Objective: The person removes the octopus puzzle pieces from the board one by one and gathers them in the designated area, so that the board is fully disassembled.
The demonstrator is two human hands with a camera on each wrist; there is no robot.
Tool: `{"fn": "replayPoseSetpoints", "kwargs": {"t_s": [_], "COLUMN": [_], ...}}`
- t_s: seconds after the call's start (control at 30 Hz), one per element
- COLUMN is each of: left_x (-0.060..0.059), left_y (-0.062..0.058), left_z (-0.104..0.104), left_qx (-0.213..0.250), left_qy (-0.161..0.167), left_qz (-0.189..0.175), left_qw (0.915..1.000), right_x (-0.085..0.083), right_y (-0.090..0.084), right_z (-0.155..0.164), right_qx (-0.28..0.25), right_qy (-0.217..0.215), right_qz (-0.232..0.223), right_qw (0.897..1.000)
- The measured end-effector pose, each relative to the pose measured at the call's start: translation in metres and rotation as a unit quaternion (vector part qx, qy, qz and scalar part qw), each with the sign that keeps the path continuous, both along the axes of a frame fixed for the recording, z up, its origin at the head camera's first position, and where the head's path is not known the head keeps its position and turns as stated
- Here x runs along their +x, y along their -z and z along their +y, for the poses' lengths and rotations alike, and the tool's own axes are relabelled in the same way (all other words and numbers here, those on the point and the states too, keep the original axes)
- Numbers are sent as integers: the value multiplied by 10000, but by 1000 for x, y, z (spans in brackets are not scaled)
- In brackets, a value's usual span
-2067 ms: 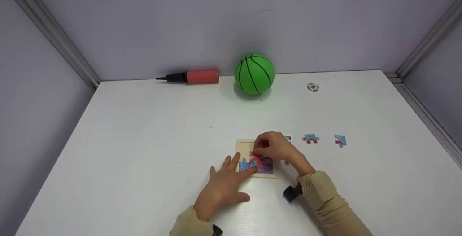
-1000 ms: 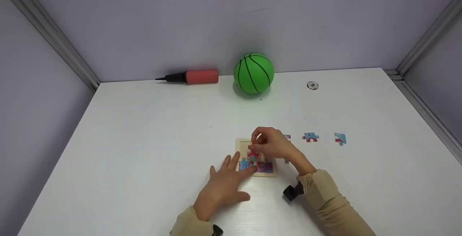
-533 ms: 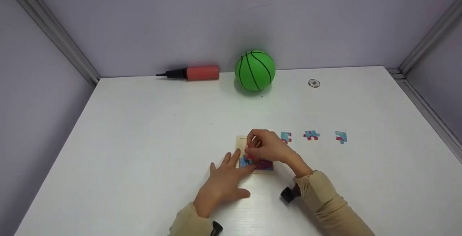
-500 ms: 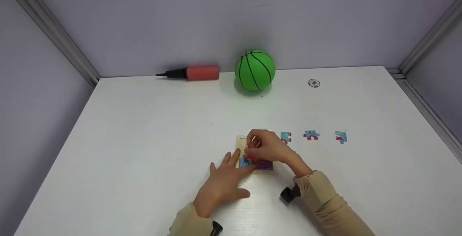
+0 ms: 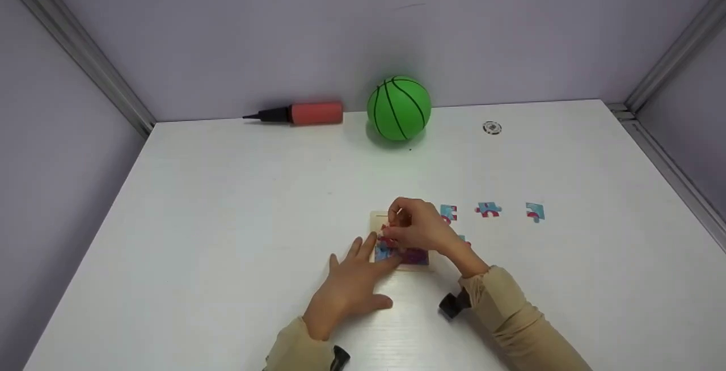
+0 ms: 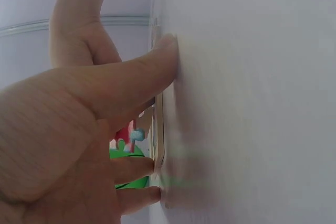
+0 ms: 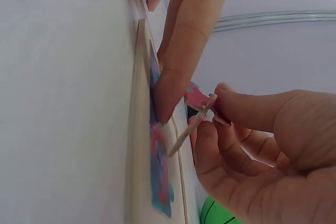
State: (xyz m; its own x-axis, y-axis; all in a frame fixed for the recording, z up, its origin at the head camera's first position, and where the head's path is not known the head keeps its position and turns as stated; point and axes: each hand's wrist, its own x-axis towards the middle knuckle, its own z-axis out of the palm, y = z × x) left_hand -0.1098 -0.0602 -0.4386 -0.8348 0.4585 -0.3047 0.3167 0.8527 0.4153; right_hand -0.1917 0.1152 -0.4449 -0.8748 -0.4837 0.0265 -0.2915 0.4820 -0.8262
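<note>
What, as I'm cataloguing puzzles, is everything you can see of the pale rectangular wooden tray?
The pale, wooden-looking rectangular tray has a raised rim and lies flat on the white table. Blue, pink and purple jigsaw pieces lie in its near part; its far left corner is bare. The left hand rests one finger on those pieces and another at the tray's left edge. The right hand holds at least one pink piece over it, hiding its far right part.

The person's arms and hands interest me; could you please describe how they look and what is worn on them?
The left hand and right hand are bare, with no glove visible. The left sleeve and right sleeve are wrist-length, plain and tan, the right one creased. A black device shows at the left wrist, a second black device at the right.
</note>
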Motion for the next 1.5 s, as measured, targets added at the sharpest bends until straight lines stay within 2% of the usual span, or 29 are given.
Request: {"fn": "replayPoseSetpoints", "kwargs": {"t_s": [0.37, 0.5, 0.73, 0.9, 1.2, 1.37, 1.5], "left_x": [-1, -1, -1, -1, -1, 0, 1], "left_y": [0, 0, -1, 0, 0, 1, 1], "left_z": [0, 1, 0, 1, 1, 1, 1], "left_qx": [-55, -83, -76, -107, -70, 21, 61], "left_qy": [5, 18, 9, 1, 3, -34, -90], "left_qz": [-67, -51, -87, -57, -19, -32, -23], "left_qw": [10000, 10000, 9999, 9999, 10000, 10000, 9999], "right_x": [-2, -2, 1, 1, -2, -6, -6], "right_y": [3, 1, -8, -6, -9, -14, -19], "right_z": [0, 1, 2, -1, 6, 19, 38], "right_qx": [-196, -200, -82, -196, -552, -722, -602], "right_qy": [-258, -264, -34, -95, 99, 277, 497], "right_qz": [-420, -426, 91, -56, -389, -527, -474], "right_qw": [9986, 9985, 9999, 9997, 9977, 9956, 9958]}}
